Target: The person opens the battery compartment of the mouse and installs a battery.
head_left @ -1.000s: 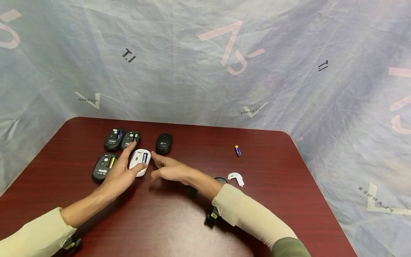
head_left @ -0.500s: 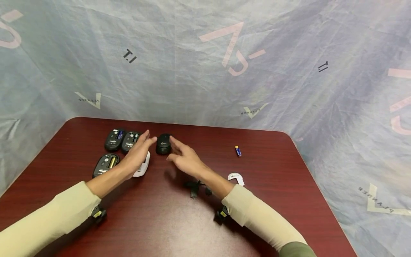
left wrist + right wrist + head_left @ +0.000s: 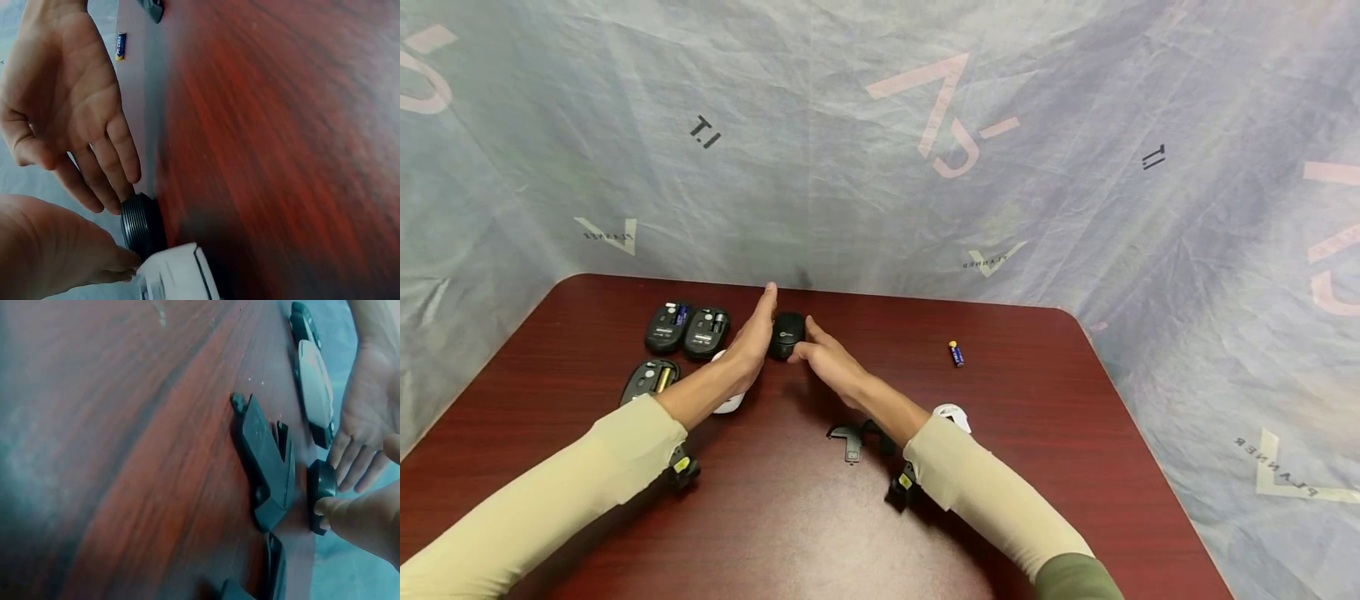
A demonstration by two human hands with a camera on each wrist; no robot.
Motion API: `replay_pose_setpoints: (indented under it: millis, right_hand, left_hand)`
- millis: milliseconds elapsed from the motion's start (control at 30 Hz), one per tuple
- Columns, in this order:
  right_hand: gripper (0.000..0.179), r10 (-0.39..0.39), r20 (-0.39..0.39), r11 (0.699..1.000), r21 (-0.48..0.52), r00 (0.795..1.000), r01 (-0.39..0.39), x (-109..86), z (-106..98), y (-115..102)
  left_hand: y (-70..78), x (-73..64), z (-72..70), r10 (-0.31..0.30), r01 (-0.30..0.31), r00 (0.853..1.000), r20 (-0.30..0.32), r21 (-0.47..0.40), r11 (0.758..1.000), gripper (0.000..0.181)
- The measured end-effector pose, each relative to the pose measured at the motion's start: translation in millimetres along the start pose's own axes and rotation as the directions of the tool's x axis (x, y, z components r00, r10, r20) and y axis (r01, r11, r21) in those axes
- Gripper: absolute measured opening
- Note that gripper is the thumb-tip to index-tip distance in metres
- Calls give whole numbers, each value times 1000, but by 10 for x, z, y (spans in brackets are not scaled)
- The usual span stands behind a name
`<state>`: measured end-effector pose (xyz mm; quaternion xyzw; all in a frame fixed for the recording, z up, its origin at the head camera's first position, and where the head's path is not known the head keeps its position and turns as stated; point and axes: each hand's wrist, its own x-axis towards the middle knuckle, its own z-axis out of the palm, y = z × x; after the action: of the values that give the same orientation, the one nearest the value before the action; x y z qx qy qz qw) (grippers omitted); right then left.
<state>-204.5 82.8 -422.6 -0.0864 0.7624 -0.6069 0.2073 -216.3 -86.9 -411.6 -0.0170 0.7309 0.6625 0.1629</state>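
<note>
Between my two hands, near the far table edge, a black computer mouse (image 3: 787,328) lies with its top up. My left hand (image 3: 741,354) stands on edge along its left side, fingers straight. On the other side is my right hand (image 3: 835,367), its fingers extended along the mouse and its thumb at the near end. In the right wrist view the right thumb touches the mouse (image 3: 320,487). A white mouse (image 3: 730,405) lies partly hidden under my left hand and wrist.
Black upturned mice (image 3: 666,327) with exposed batteries lie to the left, including one (image 3: 643,379) nearer me. Black battery covers (image 3: 852,442) and a white cover (image 3: 953,412) lie by my right forearm. A loose blue battery (image 3: 956,353) is farther right.
My left hand has left the white mouse and moved right to the black mouse's left side. My right hand has moved right and forward to its other side. The black mouse has shifted slightly right.
</note>
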Motion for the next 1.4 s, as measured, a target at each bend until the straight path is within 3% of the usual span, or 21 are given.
replay_pose_setpoints:
  millis: [400, 667, 1133, 1400]
  right_hand:
    - [95, 41, -37, 999, -28, 998, -42, -15, -208, 72]
    - [100, 62, -35, 996, -67, 997, -64, -93, -396, 109]
    - [90, 50, -58, 995, 88, 997, -45, -180, -662, 194]
    - [86, 50, -67, 989, 144, 996, -40, -281, -800, 250]
  left_hand:
    - [-72, 72, 191, 41, -41, 999, 5, -42, 998, 90]
    - [-86, 103, 359, 30, -30, 1000, -5, -28, 999, 87]
    - [-124, 199, 654, 82, -84, 996, -16, -105, 991, 81]
    - [-106, 221, 805, 99, -94, 995, 23, -157, 983, 74]
